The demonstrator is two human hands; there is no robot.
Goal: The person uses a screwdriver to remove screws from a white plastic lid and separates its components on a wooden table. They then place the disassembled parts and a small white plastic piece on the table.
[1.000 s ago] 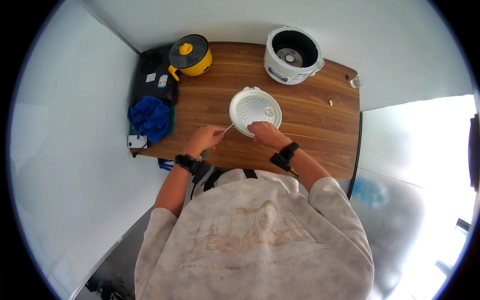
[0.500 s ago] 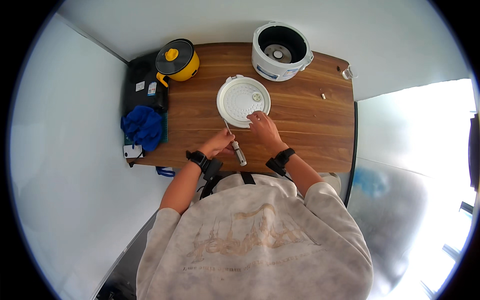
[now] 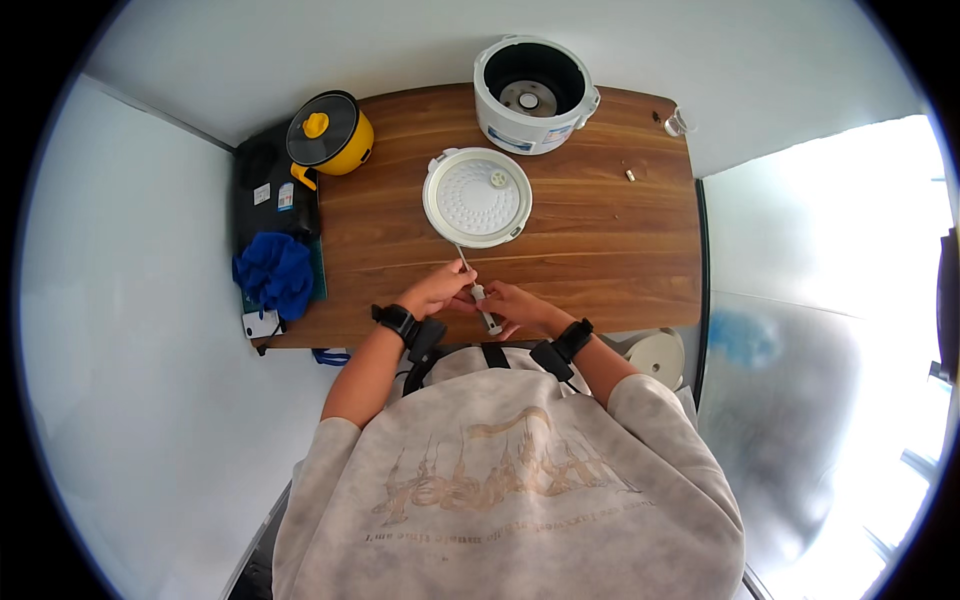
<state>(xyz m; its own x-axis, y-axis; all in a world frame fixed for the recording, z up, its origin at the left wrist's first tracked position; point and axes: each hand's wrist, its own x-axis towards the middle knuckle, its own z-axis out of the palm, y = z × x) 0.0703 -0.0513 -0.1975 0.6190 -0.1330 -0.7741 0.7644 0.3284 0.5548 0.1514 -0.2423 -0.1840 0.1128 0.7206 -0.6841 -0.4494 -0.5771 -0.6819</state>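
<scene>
A screwdriver point(image 3: 489, 320) with a pale grey handle and a thin shaft is held low over the table's front part. My left hand point(image 3: 438, 288) is closed around it near the shaft, while my right hand point(image 3: 520, 306) grips the handle from the right side. The shaft's far end reaches the near rim of a round white rice cooker lid point(image 3: 475, 205); whether it touches the rim I cannot tell. That lid lies flat with its dimpled inside up and a small round vent at its upper right.
Behind the lid stands the white rice cooker body point(image 3: 520, 135), open on top. At left are a yellow pot point(image 3: 350, 152) with a dark lid, a black case point(image 3: 260, 215) and a crumpled blue cloth point(image 3: 275, 275). A small clear cup point(image 3: 680, 122) is at the far right.
My right hand has come back from the lid's near edge to the screwdriver handle and closed on it. My left hand keeps its hold. The view has shifted slightly.
</scene>
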